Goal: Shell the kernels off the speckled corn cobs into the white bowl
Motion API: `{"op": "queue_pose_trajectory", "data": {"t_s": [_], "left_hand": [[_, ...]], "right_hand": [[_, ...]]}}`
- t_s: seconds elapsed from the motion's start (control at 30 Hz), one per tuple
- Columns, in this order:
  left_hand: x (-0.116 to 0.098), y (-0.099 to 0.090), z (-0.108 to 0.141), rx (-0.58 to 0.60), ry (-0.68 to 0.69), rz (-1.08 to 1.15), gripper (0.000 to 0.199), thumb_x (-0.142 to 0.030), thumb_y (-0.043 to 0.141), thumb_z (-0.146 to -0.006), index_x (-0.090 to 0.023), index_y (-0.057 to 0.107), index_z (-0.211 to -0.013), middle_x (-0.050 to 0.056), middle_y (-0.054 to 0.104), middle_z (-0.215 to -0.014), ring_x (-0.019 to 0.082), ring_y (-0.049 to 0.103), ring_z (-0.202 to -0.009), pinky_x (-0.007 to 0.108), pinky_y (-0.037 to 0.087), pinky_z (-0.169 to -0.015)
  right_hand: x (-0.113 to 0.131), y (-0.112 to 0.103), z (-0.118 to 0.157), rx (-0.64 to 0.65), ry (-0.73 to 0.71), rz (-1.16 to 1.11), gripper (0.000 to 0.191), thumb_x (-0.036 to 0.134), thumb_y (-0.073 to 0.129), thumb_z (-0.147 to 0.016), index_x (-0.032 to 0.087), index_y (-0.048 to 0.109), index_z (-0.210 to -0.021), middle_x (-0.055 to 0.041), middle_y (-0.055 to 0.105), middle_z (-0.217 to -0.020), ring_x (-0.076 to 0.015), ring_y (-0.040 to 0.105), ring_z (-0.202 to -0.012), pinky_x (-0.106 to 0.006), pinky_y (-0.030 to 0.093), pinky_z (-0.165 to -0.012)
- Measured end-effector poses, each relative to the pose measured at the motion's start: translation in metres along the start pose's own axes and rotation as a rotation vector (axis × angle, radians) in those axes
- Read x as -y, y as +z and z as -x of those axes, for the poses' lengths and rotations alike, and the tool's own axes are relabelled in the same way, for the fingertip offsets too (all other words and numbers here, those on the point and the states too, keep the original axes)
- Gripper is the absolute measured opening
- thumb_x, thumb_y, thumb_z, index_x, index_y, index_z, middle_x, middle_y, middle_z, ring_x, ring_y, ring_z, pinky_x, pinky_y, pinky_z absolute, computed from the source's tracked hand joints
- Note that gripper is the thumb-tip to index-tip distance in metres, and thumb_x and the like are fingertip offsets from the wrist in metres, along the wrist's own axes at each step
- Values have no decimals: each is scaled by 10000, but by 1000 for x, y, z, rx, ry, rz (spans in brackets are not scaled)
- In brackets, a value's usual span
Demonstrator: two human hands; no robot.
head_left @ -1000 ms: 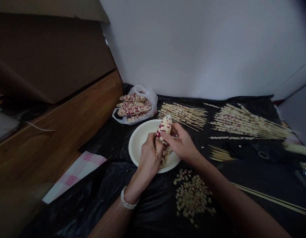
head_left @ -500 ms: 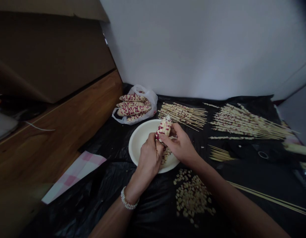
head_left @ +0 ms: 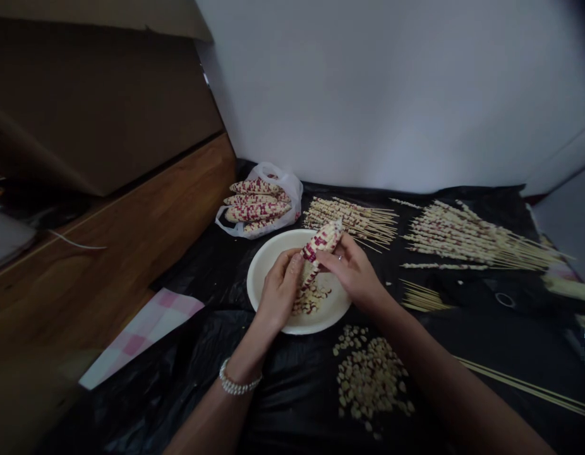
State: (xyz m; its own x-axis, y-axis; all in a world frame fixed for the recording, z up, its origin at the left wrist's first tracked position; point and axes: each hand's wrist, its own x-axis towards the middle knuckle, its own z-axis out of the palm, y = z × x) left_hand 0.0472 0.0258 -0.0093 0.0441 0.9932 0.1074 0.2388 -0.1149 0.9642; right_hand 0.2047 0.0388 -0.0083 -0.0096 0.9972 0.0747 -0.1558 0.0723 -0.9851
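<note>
Over a white bowl (head_left: 259, 278), both hands hold one ear of corn (head_left: 325, 239) with cream and dark red kernels, tilted with its tip up to the right. My left hand (head_left: 280, 287) is closed round its lower left side; a beaded bracelet (head_left: 238, 384) circles that wrist. My right hand (head_left: 359, 272) grips the upper right side, thumb pressed on the kernels, a ring on one finger. Loose kernels (head_left: 314, 298) lie in the bowl below the ear. The fingers behind the corn are hidden.
A plastic bag (head_left: 292, 189) of corn ears stands behind the bowl. Skewers threaded with kernels (head_left: 352, 218) lie behind it, more (head_left: 453, 234) to the right, near bare sticks (head_left: 422, 296). A kernel pile (head_left: 373, 379) sits on the black sheet (head_left: 292, 392). A cardboard box (head_left: 103, 107) rises at left.
The ear has tipped over to the right and shows more of its length. My left hand has shifted slightly left and down its side, uncovering more kernels in the bowl.
</note>
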Motion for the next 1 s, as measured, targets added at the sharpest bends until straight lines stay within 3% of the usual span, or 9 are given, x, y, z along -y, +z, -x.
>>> {"op": "queue_pose_trajectory", "data": {"t_s": [0.1, 0.3, 0.67, 0.87, 1.0], "left_hand": [[1, 1, 0, 33, -33, 62, 358, -462, 548, -983, -189, 688, -1168, 79, 764, -1130, 239, 691, -1057, 353, 507, -966], [0, 4, 1, 28, -32, 153, 365, -482, 567, -970, -181, 702, -1125, 87, 766, -1141, 240, 689, -1101, 362, 503, -1010], [-3, 5, 2, -37, -126, 115, 256, -395, 567, -892, -211, 662, -1043, 3, 678, -824, 173, 623, -725, 272, 498, -653], [-3, 5, 2, -30, -113, 119, 227, -360, 533, -883, -209, 654, -1003, 19, 700, -881, 203, 648, -833, 302, 522, -754], [-7, 5, 4, -42, -77, 84, 196, -372, 563, -862, -212, 624, -957, 13, 671, -844, 192, 620, -807, 293, 503, -732]], "right_hand": [[1, 1, 1, 7, 3, 9, 388, 462, 752, -780, 250, 572, -1051, -64, 725, -1109, -261, 689, -1091, -409, 594, -896], [3, 2, 3, 8, -31, 58, 363, 493, 726, -815, 249, 570, -1033, -53, 705, -1059, -228, 677, -997, -392, 577, -885], [0, 3, 5, 1, -68, 90, 316, 455, 720, -851, 236, 569, -1021, -47, 690, -1011, -217, 664, -947, -376, 581, -836], [5, 3, 6, 14, -105, 97, 305, 444, 712, -866, 242, 573, -1046, -39, 698, -1021, -212, 676, -951, -344, 578, -818], [7, 3, 8, 13, -121, 203, 298, 456, 700, -875, 248, 574, -1048, -40, 701, -1027, -219, 678, -948, -359, 564, -863]]}}
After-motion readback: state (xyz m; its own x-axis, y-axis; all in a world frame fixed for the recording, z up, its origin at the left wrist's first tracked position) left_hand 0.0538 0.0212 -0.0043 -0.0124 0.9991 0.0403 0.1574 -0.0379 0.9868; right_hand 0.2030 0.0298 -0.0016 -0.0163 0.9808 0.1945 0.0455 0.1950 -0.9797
